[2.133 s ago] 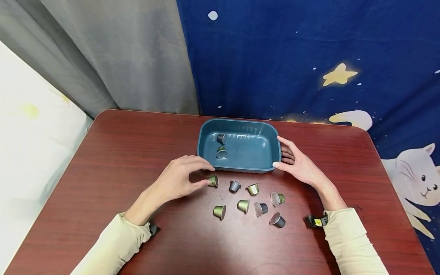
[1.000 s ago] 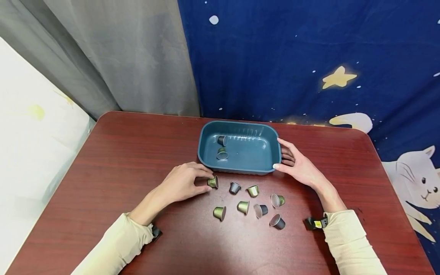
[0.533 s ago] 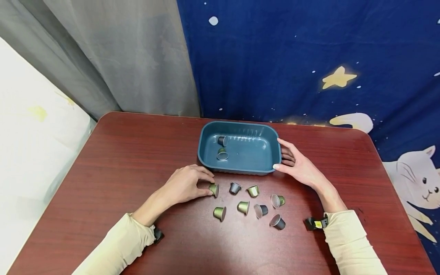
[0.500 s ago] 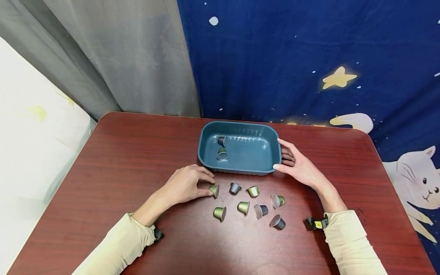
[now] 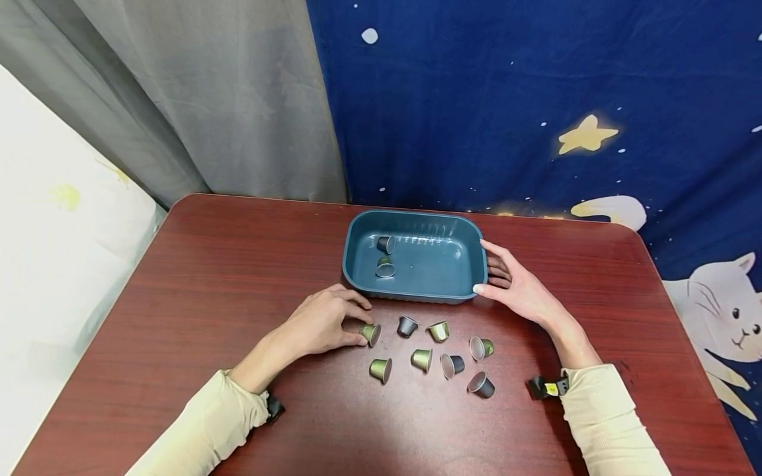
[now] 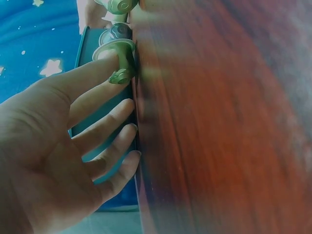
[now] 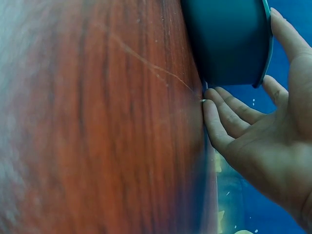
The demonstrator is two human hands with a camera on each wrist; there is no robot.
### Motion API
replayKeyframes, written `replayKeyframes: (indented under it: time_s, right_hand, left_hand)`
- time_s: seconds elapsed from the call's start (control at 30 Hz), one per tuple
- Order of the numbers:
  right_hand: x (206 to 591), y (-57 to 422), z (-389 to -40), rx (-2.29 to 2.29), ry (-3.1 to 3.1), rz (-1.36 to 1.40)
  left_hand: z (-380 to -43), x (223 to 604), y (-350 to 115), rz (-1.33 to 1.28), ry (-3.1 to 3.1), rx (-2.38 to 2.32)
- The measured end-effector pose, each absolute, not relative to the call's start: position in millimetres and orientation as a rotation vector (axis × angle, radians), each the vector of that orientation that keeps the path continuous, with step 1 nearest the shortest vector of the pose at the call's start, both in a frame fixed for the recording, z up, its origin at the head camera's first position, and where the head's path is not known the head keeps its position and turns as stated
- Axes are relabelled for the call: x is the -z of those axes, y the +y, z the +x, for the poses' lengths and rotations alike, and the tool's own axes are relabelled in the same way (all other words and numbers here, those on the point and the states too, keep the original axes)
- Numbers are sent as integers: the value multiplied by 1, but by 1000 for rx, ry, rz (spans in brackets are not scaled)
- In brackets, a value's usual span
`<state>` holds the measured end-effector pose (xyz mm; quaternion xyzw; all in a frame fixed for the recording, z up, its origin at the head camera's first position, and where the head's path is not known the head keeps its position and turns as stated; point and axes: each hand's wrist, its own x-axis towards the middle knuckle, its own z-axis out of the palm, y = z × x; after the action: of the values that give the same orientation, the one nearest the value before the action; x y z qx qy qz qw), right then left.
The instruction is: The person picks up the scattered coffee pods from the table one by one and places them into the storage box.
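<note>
In the head view my left hand (image 5: pixel 324 322) has its thumb and index finger on either side of a green coffee capsule (image 5: pixel 372 334), pinching it low over the table just in front of the basin. The left wrist view shows the thumb over that green capsule (image 6: pixel 124 61), the other fingers spread. My right hand (image 5: pixel 520 289) rests at the right end of the blue-green basin (image 5: pixel 417 297), thumb at its front corner and index finger at the rim, fingers extended. Inside the basin lie a dark capsule (image 5: pixel 385 244) and a green capsule (image 5: pixel 385 267).
Several more green and dark capsules lie on their sides in front of the basin, among them a dark one (image 5: pixel 407 326) and a green one (image 5: pixel 380 370). The brown table (image 5: pixel 238 251) ends at a grey curtain (image 5: pixel 238 99) and a blue curtain (image 5: pixel 476 99).
The green capsule at my left fingertips has shifted slightly toward the table's front, and my left hand has moved with it. My right hand and the basin stay in place.
</note>
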<state>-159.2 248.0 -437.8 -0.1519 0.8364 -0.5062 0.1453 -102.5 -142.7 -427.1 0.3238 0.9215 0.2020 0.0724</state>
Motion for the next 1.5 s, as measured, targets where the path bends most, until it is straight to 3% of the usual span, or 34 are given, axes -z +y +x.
replayKeyframes:
  time_s: [0.5,1.5]
  right_hand:
    - [438,245,-162,1450,2387,-416]
    - [437,248,-160,1450,2396,-393]
  left_hand:
    - [-99,423,-145,967,2737,-616]
    - [-94,391,-149,1199,2533,-731]
